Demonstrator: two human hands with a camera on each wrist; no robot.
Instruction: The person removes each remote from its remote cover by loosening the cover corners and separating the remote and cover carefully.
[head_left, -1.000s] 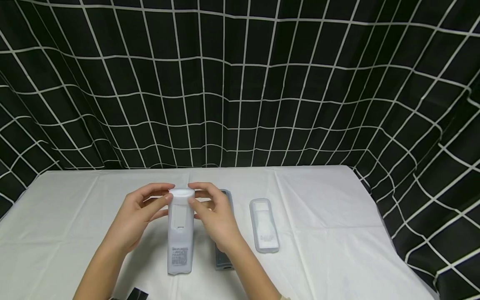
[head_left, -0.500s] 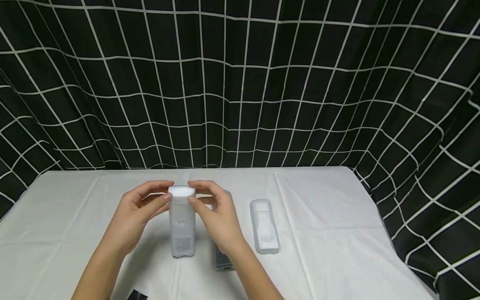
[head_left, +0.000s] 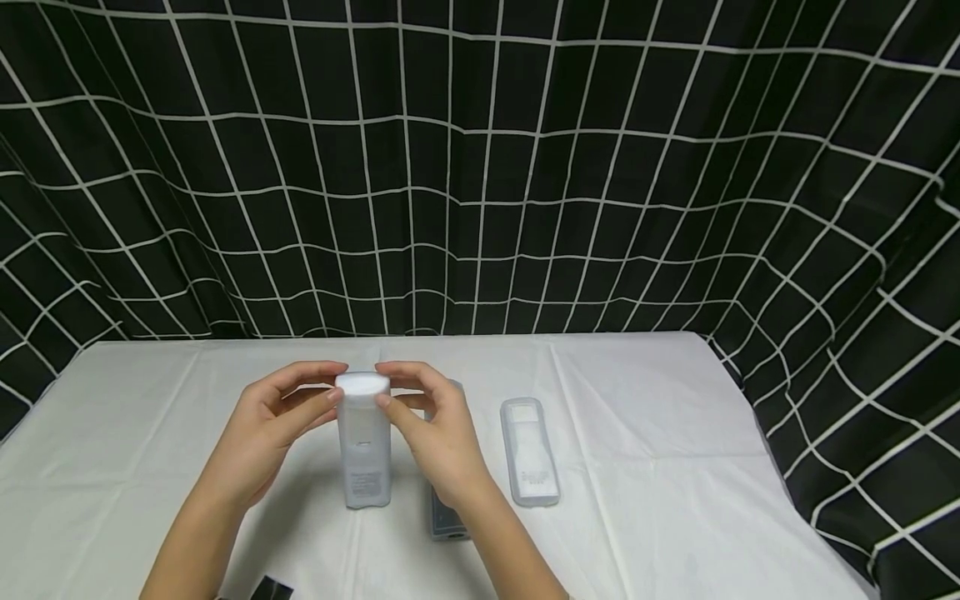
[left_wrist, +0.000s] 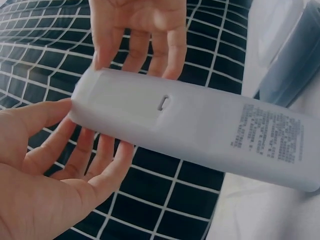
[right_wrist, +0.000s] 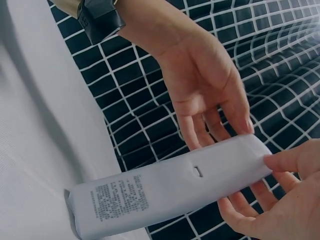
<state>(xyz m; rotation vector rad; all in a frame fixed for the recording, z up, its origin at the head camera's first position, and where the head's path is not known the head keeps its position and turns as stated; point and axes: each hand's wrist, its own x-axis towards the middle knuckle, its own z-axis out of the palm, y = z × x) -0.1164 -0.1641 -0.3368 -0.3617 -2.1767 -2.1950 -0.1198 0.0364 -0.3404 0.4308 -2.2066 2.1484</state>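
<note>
While both thumbs press on the near face of a white remote-shaped object (head_left: 365, 446), the fingers curl around its sides, so the left hand (head_left: 262, 425) and the right hand (head_left: 442, 437) each pinch it near its upper end. The object is between the two hands, tilted, with its rounded top end raised and its long body slanting down toward the person; whether the lower end touches the counter (head_left: 675, 517) I cannot tell. A small latch slot (left_wrist: 163, 103) and, further down, a block of printed text (left_wrist: 270, 132) show on the face turned to the wrist cameras. A black device (right_wrist: 100, 20) sits on the left wrist. Just beside the right hand, partly hidden by it and its forearm, a dark grey remote-shaped object (head_left: 447, 518) lies on the counter. Farther to the right, apart from the hands, a pale slab in a translucent cover (head_left: 529, 450) lies lengthwise, slightly angled. White cloth covers the counter, and behind and beside it hangs a black curtain (head_left: 480, 167) with a white grid.
</note>
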